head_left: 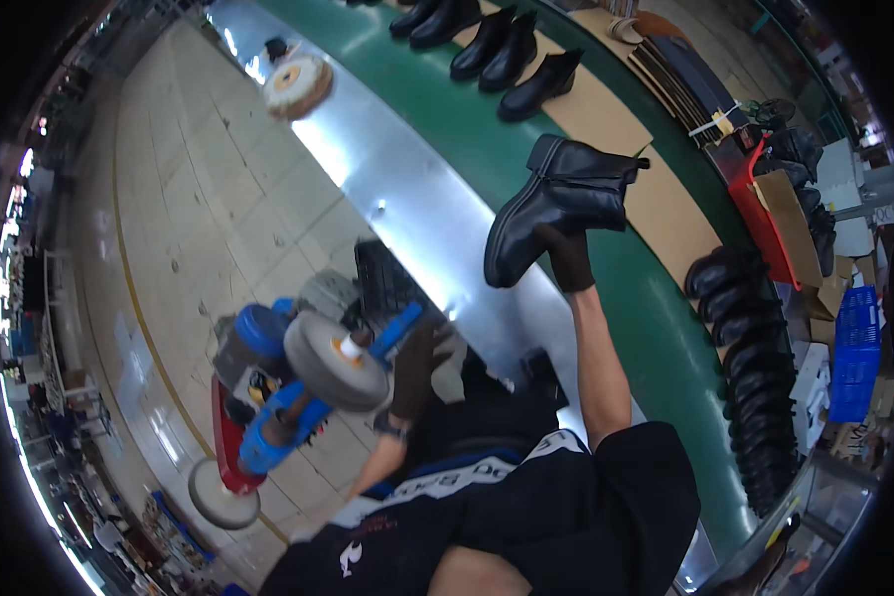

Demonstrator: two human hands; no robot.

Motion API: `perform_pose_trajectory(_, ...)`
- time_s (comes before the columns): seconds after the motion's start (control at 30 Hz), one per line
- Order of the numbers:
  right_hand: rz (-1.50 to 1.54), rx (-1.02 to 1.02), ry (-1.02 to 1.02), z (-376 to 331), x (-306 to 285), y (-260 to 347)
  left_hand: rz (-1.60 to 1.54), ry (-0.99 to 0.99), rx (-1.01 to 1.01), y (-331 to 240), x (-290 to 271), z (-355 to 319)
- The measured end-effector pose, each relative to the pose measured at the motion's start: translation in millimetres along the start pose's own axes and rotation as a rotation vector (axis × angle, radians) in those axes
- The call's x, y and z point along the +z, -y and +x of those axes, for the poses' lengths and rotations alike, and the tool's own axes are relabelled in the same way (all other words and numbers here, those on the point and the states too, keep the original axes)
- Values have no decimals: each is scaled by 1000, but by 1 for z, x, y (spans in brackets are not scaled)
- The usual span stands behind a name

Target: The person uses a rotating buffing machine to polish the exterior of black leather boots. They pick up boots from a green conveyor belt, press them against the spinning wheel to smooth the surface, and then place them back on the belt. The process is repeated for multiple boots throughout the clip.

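Observation:
My right hand (569, 260), in a dark brown glove, is closed on a black ankle boot (566, 199) and holds it up over the metal edge of the bench. The boot lies on its side in the air, toe toward me and heel up, with a zip along its side. Lower and to the left, my left hand (419, 366), also gloved, has nothing in it and its fingers look apart, though slightly blurred. It is beside the grey buffing wheel (336, 364) of a blue and red machine (278, 422).
A metal strip (387, 199) borders the green bench (636, 328). Several black boots (507, 50) stand at its far end, and a row of them (755, 387) lies on the right. A second wheel (298, 87) is at the far left, near a blue crate (854, 353) at far right.

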State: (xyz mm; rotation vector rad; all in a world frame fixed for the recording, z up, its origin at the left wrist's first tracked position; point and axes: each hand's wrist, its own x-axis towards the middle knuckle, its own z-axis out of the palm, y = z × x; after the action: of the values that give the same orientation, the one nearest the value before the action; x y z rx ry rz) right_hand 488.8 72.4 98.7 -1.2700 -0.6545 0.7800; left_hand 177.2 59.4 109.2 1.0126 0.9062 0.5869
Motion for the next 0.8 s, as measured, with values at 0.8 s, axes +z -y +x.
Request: perform_pose_trajectory(0.8,-677,583,1254,-248,114,126,-97,397,46,36,-158,-171)
